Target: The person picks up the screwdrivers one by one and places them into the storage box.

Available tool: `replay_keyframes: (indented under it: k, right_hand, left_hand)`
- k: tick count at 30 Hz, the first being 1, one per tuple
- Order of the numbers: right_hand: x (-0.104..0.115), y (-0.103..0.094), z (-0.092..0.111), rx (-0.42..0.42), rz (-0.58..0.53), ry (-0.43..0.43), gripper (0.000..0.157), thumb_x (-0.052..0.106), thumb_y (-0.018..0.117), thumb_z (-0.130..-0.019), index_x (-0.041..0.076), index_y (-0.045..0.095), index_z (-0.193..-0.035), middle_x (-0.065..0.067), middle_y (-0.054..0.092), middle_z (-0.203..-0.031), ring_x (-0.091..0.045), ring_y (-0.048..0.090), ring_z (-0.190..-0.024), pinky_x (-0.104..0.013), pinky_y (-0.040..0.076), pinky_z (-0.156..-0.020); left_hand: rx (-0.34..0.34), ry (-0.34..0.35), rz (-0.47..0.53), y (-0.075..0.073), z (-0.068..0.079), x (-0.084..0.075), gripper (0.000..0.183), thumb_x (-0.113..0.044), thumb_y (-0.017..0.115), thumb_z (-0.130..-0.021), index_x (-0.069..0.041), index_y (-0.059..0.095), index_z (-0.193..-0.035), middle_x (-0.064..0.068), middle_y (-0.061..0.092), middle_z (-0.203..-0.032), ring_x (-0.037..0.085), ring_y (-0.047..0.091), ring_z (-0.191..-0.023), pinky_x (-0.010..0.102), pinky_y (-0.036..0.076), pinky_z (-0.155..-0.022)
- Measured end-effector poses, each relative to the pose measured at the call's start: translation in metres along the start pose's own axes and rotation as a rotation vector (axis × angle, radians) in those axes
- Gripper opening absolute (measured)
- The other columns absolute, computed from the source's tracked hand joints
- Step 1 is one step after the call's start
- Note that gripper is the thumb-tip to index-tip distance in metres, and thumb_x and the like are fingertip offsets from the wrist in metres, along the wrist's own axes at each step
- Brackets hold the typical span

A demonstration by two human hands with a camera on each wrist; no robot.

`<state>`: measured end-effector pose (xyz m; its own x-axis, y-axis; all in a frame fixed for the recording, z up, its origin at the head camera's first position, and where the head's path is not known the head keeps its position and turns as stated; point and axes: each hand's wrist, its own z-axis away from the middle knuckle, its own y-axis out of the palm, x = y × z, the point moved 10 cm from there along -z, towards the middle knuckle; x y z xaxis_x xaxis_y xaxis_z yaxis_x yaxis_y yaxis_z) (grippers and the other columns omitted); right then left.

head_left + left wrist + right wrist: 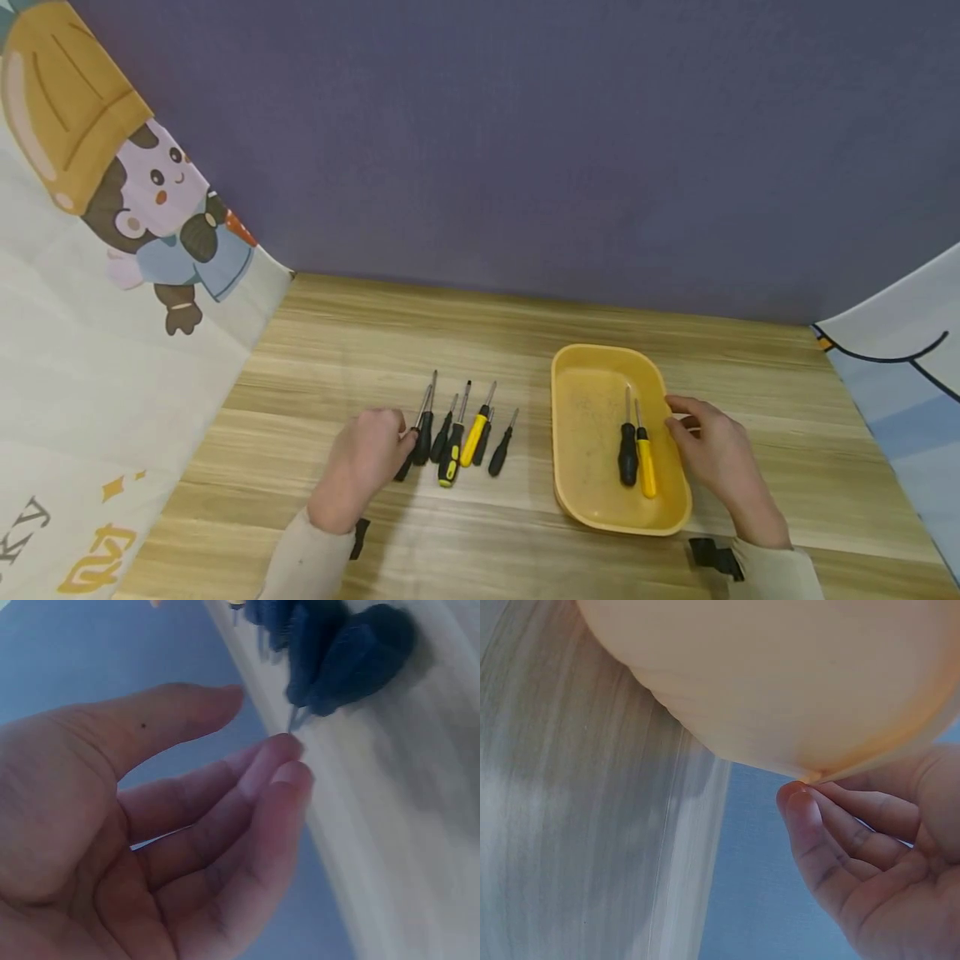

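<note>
My left hand is by the leftmost black screwdriver, at the end of a row on the table. In the left wrist view its thumb stands apart from the loosely bent fingers, with the tips close to the shafts below dark handles. My right hand pinches the right rim of a yellow plastic tray; the right wrist view shows its fingertips at the edge. Inside the tray lie a black screwdriver and a yellow one.
Several more screwdrivers lie side by side left of the tray, among them a black-and-yellow one, a yellow one and a small black one. A purple-grey backdrop rises behind the wooden table, with printed cloth at both sides.
</note>
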<state>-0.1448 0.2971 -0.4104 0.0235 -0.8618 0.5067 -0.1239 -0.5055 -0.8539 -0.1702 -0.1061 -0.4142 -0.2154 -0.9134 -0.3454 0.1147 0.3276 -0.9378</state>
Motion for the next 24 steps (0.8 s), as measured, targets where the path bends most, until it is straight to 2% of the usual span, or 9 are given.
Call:
replay_keyframes:
  k: [3,9,17,24]
  right_hand:
    - [-0.001,0.001,0.0,0.008,-0.004,0.007,0.033,0.011,0.058,-0.09,-0.001,0.056,-0.121,-0.02,0.06,-0.108,-0.031,0.061,-0.083,-0.044,0.051,-0.065]
    - [-0.001,0.001,0.0,0.003,0.0,0.001,0.033,0.011,0.058,-0.09,-0.001,0.057,-0.12,-0.02,0.061,-0.108,-0.03,0.062,-0.082,-0.042,0.051,-0.063]
    - [0.0,-0.001,0.0,-0.015,0.004,-0.014,0.031,0.009,0.059,-0.089,-0.001,0.058,-0.119,-0.019,0.062,-0.106,-0.029,0.062,-0.081,-0.041,0.051,-0.061]
    - [-0.002,0.001,0.001,0.002,0.008,-0.001,0.031,0.008,0.058,-0.089,-0.001,0.057,-0.119,-0.019,0.061,-0.107,-0.029,0.061,-0.081,-0.04,0.052,-0.061]
  left_hand:
    - [0.038,-0.026,0.011,0.011,-0.002,0.007,0.026,-0.021,0.071,-0.08,-0.01,0.057,-0.06,-0.003,0.047,-0.051,0.009,0.042,-0.04,0.021,0.035,-0.037]
    - [0.107,-0.067,0.041,0.029,-0.004,0.017,0.033,-0.022,0.07,-0.081,-0.014,0.052,-0.054,-0.003,0.046,-0.049,0.01,0.042,-0.04,0.021,0.035,-0.037]
    - [0.147,-0.077,0.065,0.037,-0.005,0.022,0.041,-0.023,0.068,-0.082,-0.015,0.046,-0.048,-0.007,0.038,-0.04,0.005,0.033,-0.034,0.018,0.026,-0.033]
    - [0.195,-0.123,0.145,0.045,-0.009,0.029,0.043,-0.029,0.07,-0.079,-0.013,0.046,-0.047,-0.009,0.034,-0.038,0.005,0.028,-0.032,0.018,0.023,-0.032]
